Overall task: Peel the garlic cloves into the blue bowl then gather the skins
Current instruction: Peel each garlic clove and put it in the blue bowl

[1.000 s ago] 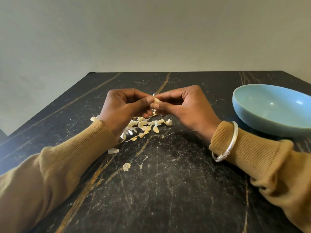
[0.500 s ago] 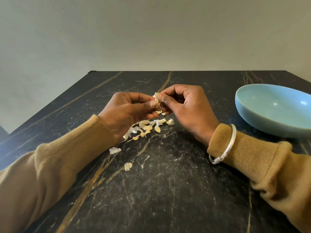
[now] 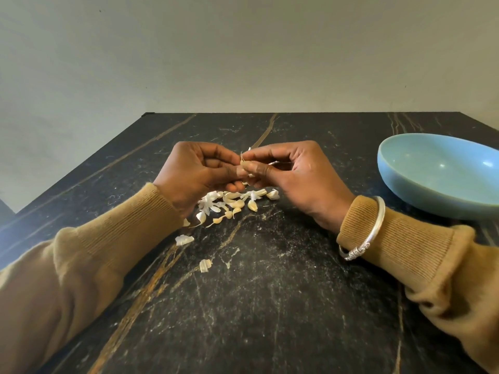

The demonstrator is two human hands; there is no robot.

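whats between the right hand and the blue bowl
Only bare dark tabletop lies between the right hand and the blue bowl, seen in the head view.

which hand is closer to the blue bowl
Right. The right hand is beside the blue bowl with bare table between; the left hand lies farther, beyond the right hand.

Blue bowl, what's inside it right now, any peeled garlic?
The visible inside of the blue bowl shows only bare glaze, no cloves. Its near wall hides the closest part of the bottom, and its right side runs out of frame.
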